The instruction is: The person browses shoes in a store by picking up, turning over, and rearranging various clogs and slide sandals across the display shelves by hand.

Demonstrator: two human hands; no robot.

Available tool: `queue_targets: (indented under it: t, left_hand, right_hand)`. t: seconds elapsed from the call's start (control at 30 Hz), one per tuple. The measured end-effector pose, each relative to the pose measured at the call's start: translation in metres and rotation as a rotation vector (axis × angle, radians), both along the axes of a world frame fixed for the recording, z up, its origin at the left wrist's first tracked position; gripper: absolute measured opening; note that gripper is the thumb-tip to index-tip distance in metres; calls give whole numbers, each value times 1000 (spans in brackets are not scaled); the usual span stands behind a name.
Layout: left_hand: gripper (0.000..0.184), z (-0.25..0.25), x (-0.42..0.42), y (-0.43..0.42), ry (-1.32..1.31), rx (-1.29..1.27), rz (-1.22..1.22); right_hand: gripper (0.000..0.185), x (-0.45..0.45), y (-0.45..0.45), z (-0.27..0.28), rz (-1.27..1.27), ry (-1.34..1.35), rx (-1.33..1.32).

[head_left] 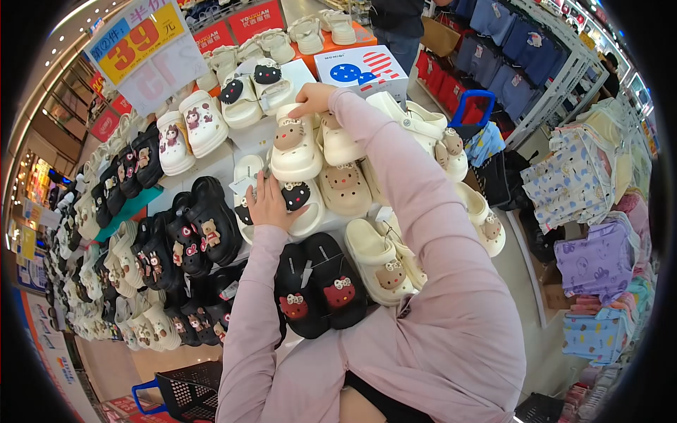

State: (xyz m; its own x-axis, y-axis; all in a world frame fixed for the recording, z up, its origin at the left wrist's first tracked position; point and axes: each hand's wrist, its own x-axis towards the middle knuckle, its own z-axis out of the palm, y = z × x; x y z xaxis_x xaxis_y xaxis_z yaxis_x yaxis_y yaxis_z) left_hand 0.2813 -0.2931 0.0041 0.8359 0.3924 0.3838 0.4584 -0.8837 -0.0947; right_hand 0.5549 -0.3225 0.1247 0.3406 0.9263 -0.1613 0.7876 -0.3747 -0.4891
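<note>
my right hand (pixel 312 100) is holding the top end of a cream clog (pixel 295 158) with a kitty face, in among the other shoes, and my left hand (pixel 268 203) is spread open on the white slippers (pixel 310 217) just below.

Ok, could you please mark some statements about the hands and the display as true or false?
1. The right hand is touching a cream clog. True.
2. The black slides bear red cat faces. True.
3. The left hand is on the black slides. False: it is at the white slides with black patches.
4. The price sign shows 39. True.
5. The black basket has a red handle. False: its handle is blue.
</note>
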Motion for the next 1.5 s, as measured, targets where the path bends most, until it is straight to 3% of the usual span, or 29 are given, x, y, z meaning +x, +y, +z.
queue_targets:
  t: [0.2, 0.33, 0.43, 0.5, 0.6, 0.67, 0.7, 0.8, 1.03, 1.17, 1.27, 1.37, 1.5]
  left_hand:
    - [100, -5, -1, 3, -28, 8, -37]
    - [99, -8, 0, 6, 26, 32, -15]
    - [97, -16, 2, 9, -11, 37, 5]
    - [97, -17, 2, 9, 3, 90, 19]
    - [97, 3, -3, -1, 36, -28, 15]
    - [95, 4, -4, -1, 39, -33, 15]
    - [93, 6, -4, -1, 43, -34, 14]
    - [93, 7, -5, -2, 47, -55, 14]
    - [93, 2, -4, -2, -46, -92, -12]
    - [95, 2, -2, -3, -61, -88, -10]
    - [94, 4, 0, -4, -53, -88, 3]
    - [94, 4, 0, -3, -28, -114, 17]
    - [93, 1, 1, -2, -27, -93, 20]
  right_hand:
    - [46, -31, -56, 13, 6, 119, 354]
    - [43, -58, -95, 47, 101, 79, 366]
    - [41, -75, -126, 66, 118, -43, 390]
    - [35, -76, -146, 72, 151, -223, 555]
    - [28, -58, -171, 89, 88, 1, 624]
    - [27, -33, -183, 104, 0, -59, 606]
    - [31, -15, -181, 106, -39, -44, 632]
    - [50, 30, -156, 111, -139, -544, 711]
    - [59, 119, -39, 77, -56, -445, 477]
    - [59, 124, 14, 50, -17, -481, 312]
    - [54, 111, 29, 31, -125, -317, 326]
    - [59, 132, 42, -3, -291, -335, 350]
    - [61, 139, 51, -1, -296, -297, 466]
